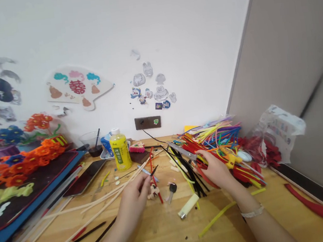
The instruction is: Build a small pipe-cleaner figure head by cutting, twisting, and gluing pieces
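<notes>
Craft workspace, shown by the pale wooden bench (164, 240) with thin multicoloured fuzzy stems (212, 132) heaped far right, fluffy orange flowers (27, 165) at left, and cartoon cut-outs (161, 93) on the white wall (173, 21)

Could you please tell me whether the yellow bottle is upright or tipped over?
Upright: the yellow bottle stands on the table, its white cap on top.

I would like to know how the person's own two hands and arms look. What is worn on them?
The left hand and right hand wear no gloves, and no sleeves show on the forearms. A thin, pale, bracelet-like band lies around the right wrist.
</notes>
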A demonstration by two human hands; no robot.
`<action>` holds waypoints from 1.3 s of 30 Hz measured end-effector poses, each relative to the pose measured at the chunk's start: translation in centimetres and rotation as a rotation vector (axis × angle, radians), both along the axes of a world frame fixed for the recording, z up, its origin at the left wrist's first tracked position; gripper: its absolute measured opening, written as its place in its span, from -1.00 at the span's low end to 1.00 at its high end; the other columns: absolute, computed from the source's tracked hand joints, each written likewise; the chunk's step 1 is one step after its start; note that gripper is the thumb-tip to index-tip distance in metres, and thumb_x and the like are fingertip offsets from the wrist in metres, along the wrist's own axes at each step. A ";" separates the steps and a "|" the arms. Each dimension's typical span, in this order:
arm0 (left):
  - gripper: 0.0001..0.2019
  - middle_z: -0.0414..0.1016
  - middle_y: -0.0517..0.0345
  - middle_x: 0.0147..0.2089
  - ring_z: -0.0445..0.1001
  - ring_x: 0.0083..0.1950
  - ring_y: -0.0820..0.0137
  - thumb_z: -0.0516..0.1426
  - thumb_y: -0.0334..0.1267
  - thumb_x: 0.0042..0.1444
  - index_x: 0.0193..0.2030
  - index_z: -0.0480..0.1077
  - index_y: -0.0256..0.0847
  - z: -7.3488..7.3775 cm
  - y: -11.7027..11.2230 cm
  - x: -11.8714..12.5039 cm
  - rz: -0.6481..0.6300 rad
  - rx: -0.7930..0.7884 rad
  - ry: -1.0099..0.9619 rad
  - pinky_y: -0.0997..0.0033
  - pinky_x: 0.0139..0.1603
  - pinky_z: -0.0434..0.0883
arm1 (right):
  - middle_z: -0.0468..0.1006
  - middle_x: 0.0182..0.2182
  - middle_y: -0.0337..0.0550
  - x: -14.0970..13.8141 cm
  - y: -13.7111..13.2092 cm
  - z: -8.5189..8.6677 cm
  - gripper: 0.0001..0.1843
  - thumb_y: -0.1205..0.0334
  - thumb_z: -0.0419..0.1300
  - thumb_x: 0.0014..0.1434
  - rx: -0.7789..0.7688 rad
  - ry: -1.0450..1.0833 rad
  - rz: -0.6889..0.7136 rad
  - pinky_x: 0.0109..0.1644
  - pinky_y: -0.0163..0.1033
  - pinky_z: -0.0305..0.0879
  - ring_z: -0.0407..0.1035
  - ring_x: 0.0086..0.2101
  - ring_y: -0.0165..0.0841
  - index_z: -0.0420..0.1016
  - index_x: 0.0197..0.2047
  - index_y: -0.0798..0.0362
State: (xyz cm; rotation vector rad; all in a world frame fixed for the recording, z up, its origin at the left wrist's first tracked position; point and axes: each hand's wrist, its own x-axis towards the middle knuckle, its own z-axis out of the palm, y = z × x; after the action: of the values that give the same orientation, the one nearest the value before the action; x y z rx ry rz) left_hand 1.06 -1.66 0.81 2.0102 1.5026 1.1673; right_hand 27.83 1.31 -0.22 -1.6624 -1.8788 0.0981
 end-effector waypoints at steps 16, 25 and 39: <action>-0.77 0.35 0.21 -0.53 0.35 -0.47 0.38 -0.07 -0.17 0.12 -0.41 0.32 -0.20 -0.5 0.1 -0.5 0.005 0.119 0.054 0.45 -0.40 0.28 | 0.34 0.03 0.03 -5.1 -3.2 -0.2 -0.32 0.14 0.29 -0.12 -0.070 0.068 0.402 0.05 -0.10 0.16 0.25 0.01 -0.17 0.18 0.08 0.05; -0.77 0.37 0.21 -0.52 0.37 -0.45 0.37 -0.08 -0.17 0.14 -0.41 0.31 -0.19 -0.6 0.0 -0.5 -0.023 0.093 0.074 0.44 -0.39 0.28 | 0.36 -0.01 -0.02 -5.4 -3.3 -0.2 -0.37 0.21 0.26 -0.10 -0.080 0.052 0.399 0.03 -0.11 0.18 0.28 -0.02 -0.20 0.20 0.06 0.04; -0.74 0.42 0.02 -0.25 0.39 -0.22 0.27 -0.16 -0.24 0.19 -0.15 0.29 -0.22 0.0 -0.6 -1.3 0.258 0.345 0.085 0.30 -0.22 0.31 | 0.45 -0.10 -0.01 -6.2 -3.5 0.2 -0.45 0.08 0.22 -0.02 -0.087 0.009 0.318 -0.08 -0.16 0.23 0.34 -0.10 -0.18 0.24 0.03 0.07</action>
State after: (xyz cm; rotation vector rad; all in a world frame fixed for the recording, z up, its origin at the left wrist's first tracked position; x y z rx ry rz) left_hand -0.23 -2.24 0.80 2.1517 1.7422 1.5535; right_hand 21.65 -2.17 -0.01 -1.4012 -2.1443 0.3206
